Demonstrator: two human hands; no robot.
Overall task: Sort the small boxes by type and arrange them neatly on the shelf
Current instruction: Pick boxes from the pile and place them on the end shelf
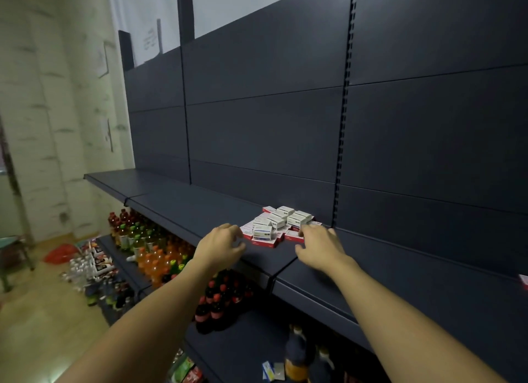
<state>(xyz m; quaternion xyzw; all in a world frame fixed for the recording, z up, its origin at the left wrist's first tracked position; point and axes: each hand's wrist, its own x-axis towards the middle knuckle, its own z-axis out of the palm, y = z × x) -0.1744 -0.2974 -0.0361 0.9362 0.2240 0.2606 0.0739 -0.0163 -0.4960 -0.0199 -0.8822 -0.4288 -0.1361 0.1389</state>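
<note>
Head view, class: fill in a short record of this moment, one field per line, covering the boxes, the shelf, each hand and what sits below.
boxes: a mixed pile of small boxes, white and red-and-white, not yet sorted
shelf: dark shelf, bare left of the pile
left hand: fingers loosely curled beside the pile, holding nothing
right hand: fingertips touching a red-and-white box at the pile's right edge
below: drink bottles on a lower shelf
</note>
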